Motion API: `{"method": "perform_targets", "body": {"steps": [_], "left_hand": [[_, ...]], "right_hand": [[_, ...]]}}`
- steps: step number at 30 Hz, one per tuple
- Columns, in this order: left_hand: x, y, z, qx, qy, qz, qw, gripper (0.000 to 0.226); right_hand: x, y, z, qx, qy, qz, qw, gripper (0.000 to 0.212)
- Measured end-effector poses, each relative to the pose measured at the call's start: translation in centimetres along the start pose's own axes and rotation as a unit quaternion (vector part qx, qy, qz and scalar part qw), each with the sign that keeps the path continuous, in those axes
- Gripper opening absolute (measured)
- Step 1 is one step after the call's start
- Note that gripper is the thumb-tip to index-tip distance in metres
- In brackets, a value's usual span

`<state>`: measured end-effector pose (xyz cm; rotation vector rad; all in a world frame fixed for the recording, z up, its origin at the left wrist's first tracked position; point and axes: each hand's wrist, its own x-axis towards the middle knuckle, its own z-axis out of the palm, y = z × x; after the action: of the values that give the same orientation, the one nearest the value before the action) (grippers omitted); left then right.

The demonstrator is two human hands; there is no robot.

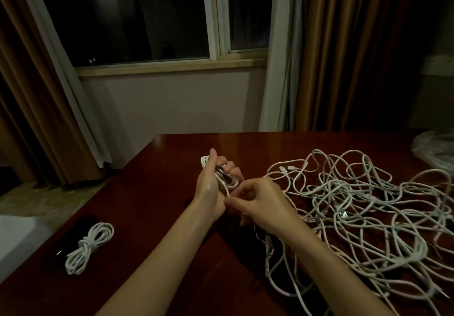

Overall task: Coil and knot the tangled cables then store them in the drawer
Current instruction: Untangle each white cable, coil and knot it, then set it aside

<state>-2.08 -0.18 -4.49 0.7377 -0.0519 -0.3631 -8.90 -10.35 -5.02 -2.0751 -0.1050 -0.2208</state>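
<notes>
- Left hand: fingers curled round a small coil of white cable, held above the dark red wooden table.
- Right hand: fingertips pinching a strand at the coil's lower end.
- Tangled heap of white cables: spread on the table, right.
- Knotted white cable bundle: lying near the table's left edge.

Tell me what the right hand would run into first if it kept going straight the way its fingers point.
The right hand points left, toward the left hand gripping the half-wound cable coil. It would probably meet that coil and the left palm first, almost at once; depth between them is unclear.
</notes>
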Motion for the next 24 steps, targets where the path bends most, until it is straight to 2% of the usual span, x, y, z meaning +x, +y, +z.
{"method": "perform_targets", "body": {"steps": [4, 8, 11, 13, 18, 21, 24], "left_hand": [[0.6, 0.8, -0.5, -0.004, -0.013, -0.011, 1.0, 0.05], [1.0, 2.3, -1.5, 0.055, -0.049, -0.05, 0.996, 0.049], [0.5, 2.1, -1.3, 0.159, -0.095, -0.095, 0.978, 0.043], [0.4, 1.5, -1.0, 0.227, -0.102, -0.079, 0.965, 0.043], [0.2, 1.4, -0.5, 0.365, -0.097, 0.028, 0.925, 0.052], [-0.1, 0.9, -0.4, 0.447, -0.127, 0.026, 0.885, 0.058], [-0.5, 0.4, -0.2, 0.467, -0.141, 0.026, 0.873, 0.05]], "right_hand": [[0.1, 0.2, -0.2, -0.046, -0.016, 0.021, 0.999, 0.028], [0.3, -0.1, -2.0, 0.004, -0.062, 0.014, 0.998, 0.012], [0.2, -0.1, -2.1, -0.045, -0.029, -0.017, 0.998, 0.009], [0.1, 0.1, -2.0, -0.099, 0.01, -0.043, 0.994, 0.009], [0.2, 0.5, -2.1, -0.15, 0.073, -0.075, 0.983, 0.01], [0.2, 0.5, -2.0, -0.167, 0.082, -0.09, 0.978, 0.01], [0.1, 0.5, -1.9, -0.184, 0.104, -0.093, 0.973, 0.012]]}}
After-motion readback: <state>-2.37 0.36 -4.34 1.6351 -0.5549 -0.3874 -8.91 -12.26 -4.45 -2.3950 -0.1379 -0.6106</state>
